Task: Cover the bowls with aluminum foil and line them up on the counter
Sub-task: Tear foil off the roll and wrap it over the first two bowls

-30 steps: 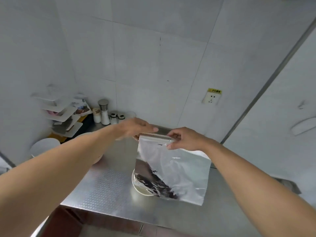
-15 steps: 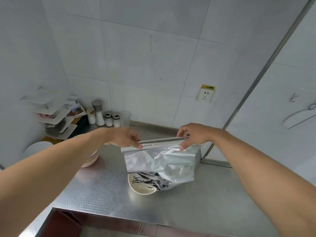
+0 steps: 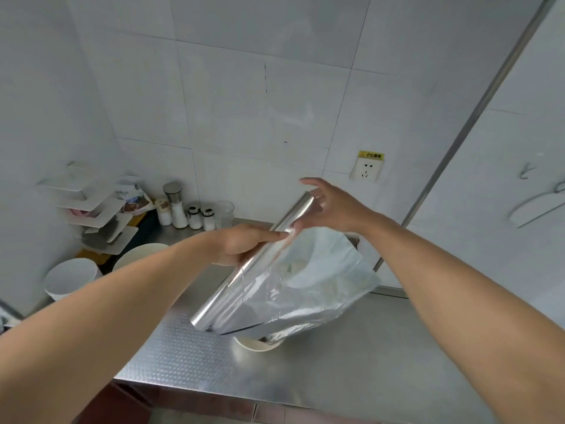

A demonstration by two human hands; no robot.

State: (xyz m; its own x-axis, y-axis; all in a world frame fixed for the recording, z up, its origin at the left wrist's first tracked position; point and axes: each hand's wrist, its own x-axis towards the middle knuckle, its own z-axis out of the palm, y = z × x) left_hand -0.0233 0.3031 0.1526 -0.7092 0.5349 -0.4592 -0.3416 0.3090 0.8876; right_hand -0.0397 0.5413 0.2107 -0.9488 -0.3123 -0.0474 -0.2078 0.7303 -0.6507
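My left hand (image 3: 244, 244) grips the middle of an aluminum foil roll (image 3: 214, 310), which is held slanting above the counter, its near end low and its far end high. A loose sheet of foil (image 3: 308, 295) hangs from the roll to the right. It drapes over a cream bowl (image 3: 260, 345) on the steel counter (image 3: 382, 362), and only the bowl's front rim shows. My right hand (image 3: 331, 206) is at the roll's far end with its fingers spread, touching it lightly.
Two more bowls, one cream (image 3: 137, 255) and one white (image 3: 70, 276), stand at the left behind my left forearm. Spice jars (image 3: 183, 211) and a white rack (image 3: 94, 215) fill the back left corner. A wall socket (image 3: 367, 168) is behind. The counter's front edge is near.
The roll has swung from level to slanting, its far end up. My left hand has slid to the roll's middle. My right hand has loosened from a pinch to spread fingers.
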